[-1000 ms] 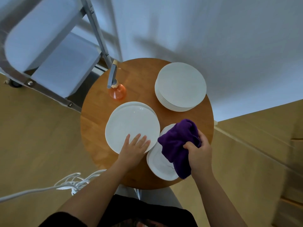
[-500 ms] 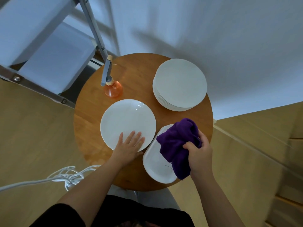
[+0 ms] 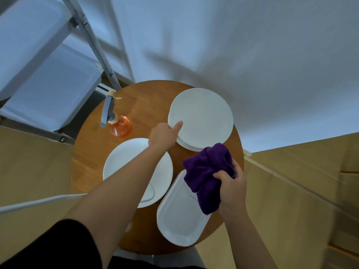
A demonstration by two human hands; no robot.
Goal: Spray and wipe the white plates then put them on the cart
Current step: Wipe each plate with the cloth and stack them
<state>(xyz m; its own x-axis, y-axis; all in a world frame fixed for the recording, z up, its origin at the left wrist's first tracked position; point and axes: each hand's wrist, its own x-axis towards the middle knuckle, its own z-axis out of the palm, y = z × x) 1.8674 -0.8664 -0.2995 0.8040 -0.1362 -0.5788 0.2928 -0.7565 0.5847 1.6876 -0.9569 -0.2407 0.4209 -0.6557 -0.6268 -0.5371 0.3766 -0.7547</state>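
Note:
On the round wooden table [image 3: 147, 98] a stack of round white plates [image 3: 204, 117] stands at the back right. My left hand [image 3: 163, 133] grips the left edge of the top plate, thumb on its face. A single round white plate [image 3: 120, 162] lies front left, partly under my left forearm. An oblong white plate [image 3: 178, 214] lies at the front. My right hand [image 3: 232, 188] holds a bunched purple cloth [image 3: 206, 173] over the oblong plate's right end. An orange spray bottle [image 3: 117, 123] with a grey trigger stands at the back left.
A grey metal cart [image 3: 48, 74] with white shelves stands left of the table, behind it. A white wall runs behind the table. A white cable [image 3: 38, 200] lies on the wooden floor at the left. Wooden boards show at the right.
My left hand left the single round plate and reached back right to the edge of the plate stack. My right hand with the cloth stayed over the oblong plate.

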